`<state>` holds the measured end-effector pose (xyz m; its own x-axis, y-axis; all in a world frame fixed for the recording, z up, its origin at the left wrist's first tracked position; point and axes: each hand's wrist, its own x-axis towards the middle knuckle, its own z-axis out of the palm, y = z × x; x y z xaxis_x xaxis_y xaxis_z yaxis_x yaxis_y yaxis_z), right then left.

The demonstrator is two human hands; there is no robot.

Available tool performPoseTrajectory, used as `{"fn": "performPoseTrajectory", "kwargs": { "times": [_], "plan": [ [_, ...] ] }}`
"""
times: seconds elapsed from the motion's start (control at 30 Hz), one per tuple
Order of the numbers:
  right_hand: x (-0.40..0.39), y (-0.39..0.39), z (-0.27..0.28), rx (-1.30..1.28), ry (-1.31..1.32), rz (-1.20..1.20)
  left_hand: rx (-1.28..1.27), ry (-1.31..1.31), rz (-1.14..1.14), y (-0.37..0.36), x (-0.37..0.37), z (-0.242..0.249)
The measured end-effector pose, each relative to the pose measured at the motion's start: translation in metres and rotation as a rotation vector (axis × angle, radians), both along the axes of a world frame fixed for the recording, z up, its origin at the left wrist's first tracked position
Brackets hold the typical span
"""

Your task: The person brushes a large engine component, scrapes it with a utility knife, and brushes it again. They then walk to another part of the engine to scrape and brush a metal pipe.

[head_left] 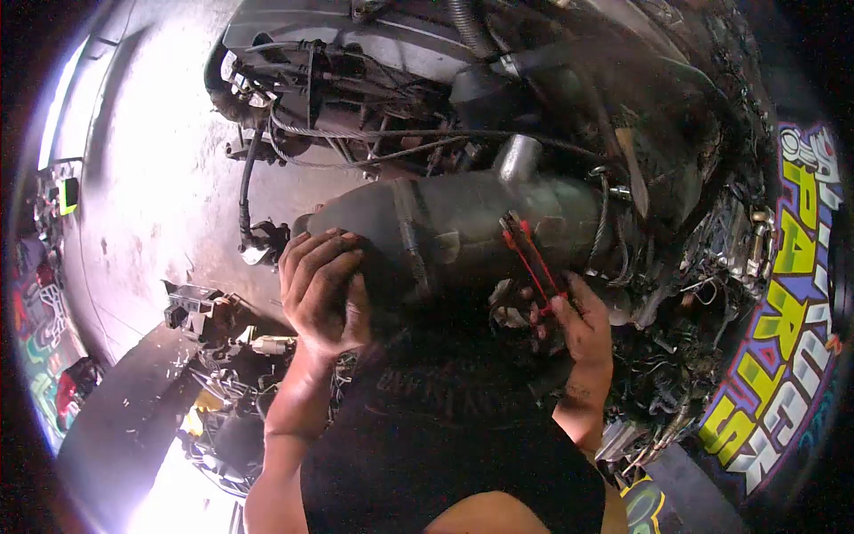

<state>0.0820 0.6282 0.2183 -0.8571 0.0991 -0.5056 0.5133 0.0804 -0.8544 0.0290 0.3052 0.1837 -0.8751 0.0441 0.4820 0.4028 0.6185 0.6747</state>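
Note:
A large dark metal cylinder (480, 218) lies across the middle of the head view, with a band around its left part and a short silver pipe (519, 158) sticking up from its top. My left hand (322, 289) rests on the cylinder's left end, its fingers bent over the surface. In my right hand (580, 316) is a red-handled tool (534, 265), gripped near the lower end of its handles. The tool's metal tip lies in front of the cylinder, below the pipe; whether it touches the surface is unclear.
An engine assembly with hoses and a looped cable (356, 160) stands behind the cylinder. Metal parts (209, 307) lie at the left, and piled wiring and parts (667, 356) at the right. A painted lettered banner (778, 294) is at the far right.

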Motion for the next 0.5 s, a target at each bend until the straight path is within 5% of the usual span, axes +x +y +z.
{"fn": "performPoseTrajectory", "kwargs": {
  "times": [0.37, 0.43, 0.5],
  "plan": [
    [-0.005, -0.006, 0.012, 0.191, -0.202, -0.071, -0.021, -0.028, 0.008, 0.0, 0.001, 0.004],
    [-0.003, 0.005, 0.001, 0.417, 0.046, 0.227, -0.008, -0.035, -0.011, -0.001, 0.0, 0.003],
    [-0.001, 0.001, 0.0, 0.432, 0.064, 0.184, -0.012, -0.043, -0.004, -0.001, 0.0, 0.004]
  ]
}}
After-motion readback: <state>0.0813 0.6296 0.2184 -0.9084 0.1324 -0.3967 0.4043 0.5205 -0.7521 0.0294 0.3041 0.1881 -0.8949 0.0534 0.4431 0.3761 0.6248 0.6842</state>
